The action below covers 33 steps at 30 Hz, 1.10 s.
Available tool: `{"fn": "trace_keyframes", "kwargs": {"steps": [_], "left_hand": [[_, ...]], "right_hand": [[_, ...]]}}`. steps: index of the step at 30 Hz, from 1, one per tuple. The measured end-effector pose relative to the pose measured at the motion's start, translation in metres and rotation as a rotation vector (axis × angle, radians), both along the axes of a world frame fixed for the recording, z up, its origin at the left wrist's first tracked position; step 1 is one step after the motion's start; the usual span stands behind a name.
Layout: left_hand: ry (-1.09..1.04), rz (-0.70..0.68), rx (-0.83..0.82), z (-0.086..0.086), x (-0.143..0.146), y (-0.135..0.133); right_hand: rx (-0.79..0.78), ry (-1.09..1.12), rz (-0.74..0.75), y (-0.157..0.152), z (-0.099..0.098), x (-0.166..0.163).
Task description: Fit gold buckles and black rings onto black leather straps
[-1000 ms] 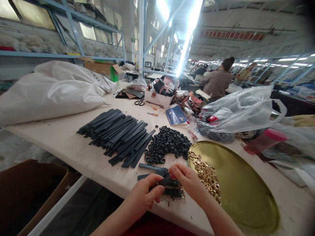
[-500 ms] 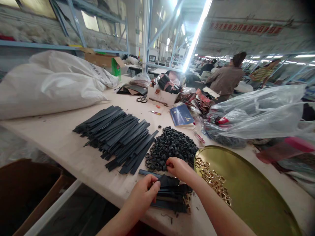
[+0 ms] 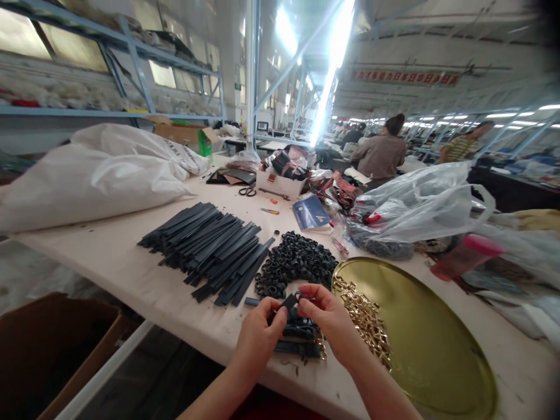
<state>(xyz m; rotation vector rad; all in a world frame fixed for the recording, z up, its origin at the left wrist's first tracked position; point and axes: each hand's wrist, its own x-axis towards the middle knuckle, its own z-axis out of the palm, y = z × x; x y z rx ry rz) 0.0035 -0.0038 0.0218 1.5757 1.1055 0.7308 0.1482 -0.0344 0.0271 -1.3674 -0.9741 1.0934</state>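
Note:
Between finger and thumb, my left hand (image 3: pixel 259 328) pinches a dark strap (image 3: pixel 289 302) near its end. My right hand (image 3: pixel 321 308) is closed at that end, its fingertips on a small black loop (image 3: pixel 298 296) that touches or nearly touches the strap; whether the strap passes through it I cannot tell. Just beyond my hands lies a heap of black loops (image 3: pixel 301 256). Under them rest several straps with gold buckles (image 3: pixel 300 349), partly covered. Loose gold buckles (image 3: pixel 365 321) lie along the left side of a gold oval tray (image 3: pixel 431 338).
A pile of flat dark strips (image 3: pixel 205 248) covers the table's middle left. Farther back are scissors (image 3: pixel 247 191), a blue booklet (image 3: pixel 311 212) and a filled white box (image 3: pixel 280 184). A white sack (image 3: pixel 114 175) stands left, plastic bags (image 3: pixel 411 204) right. A cardboard box (image 3: pixel 56 350) is below the edge.
My right hand has come from the loop heap to the strap end in my left hand, bringing a black loop. The view has shifted slightly.

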Motion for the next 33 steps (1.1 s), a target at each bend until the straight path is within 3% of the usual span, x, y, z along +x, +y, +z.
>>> {"fn": "trace_keyframes", "kwargs": {"steps": [3,9,15,22,29,33], "left_hand": [[0.058,-0.017,0.035,0.002,-0.002,-0.009],[0.130,-0.071,-0.021,0.010,-0.011,-0.021],[0.115,-0.261,-0.106,0.019,-0.014,-0.025],[0.011,-0.272,0.028,0.021,-0.022,-0.030],[-0.097,-0.285,-0.142,0.013,-0.025,-0.024],[-0.041,-0.264,-0.223,0.011,-0.025,-0.021]], "right_hand": [[-0.017,0.090,-0.014,-0.013,-0.001,-0.008],[0.031,0.017,-0.046,-0.025,-0.014,-0.013],[-0.020,0.152,-0.037,-0.038,-0.013,-0.017],[-0.032,0.216,-0.034,-0.044,-0.011,-0.026],[-0.019,0.342,0.019,-0.042,-0.012,-0.030],[-0.121,0.410,0.092,-0.041,-0.014,-0.027]]}}
